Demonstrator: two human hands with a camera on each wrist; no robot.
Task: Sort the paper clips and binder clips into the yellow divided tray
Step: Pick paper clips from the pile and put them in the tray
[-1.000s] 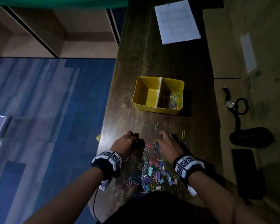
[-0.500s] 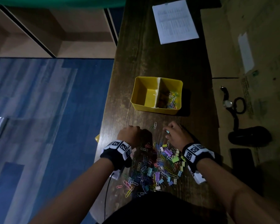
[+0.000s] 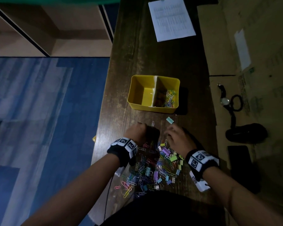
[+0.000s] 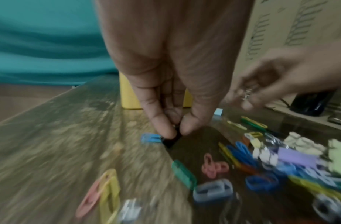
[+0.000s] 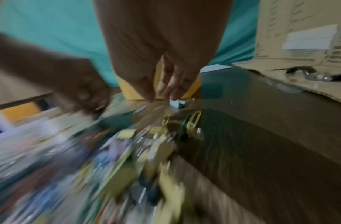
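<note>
Two hands at the pile's far edge, left hand [image 4: 177, 72] fingers [image 4: 161, 127] pinched on a small dark clip on the bench [image 3: 153, 54], right hand [image 3: 178, 139] fingers loosely extended, light blue binder clip [image 3: 169, 120] lying just beyond them, yellow divided tray [image 3: 137, 93] farther off, paper clips [image 3: 169, 99] in its right compartment.

Yellow tray [image 3: 134, 95]; pastel clips [image 3: 157, 167]; dark wood table [image 3: 137, 46].

place: looks like an office or workroom | I'm at a worn wooden tabletop [image 3: 153, 51] | printed sheet [image 3: 171, 17] at the far end | flattened cardboard [image 3: 251, 46] to my right | blue carpet tiles [image 3: 47, 98] on the floor
</note>
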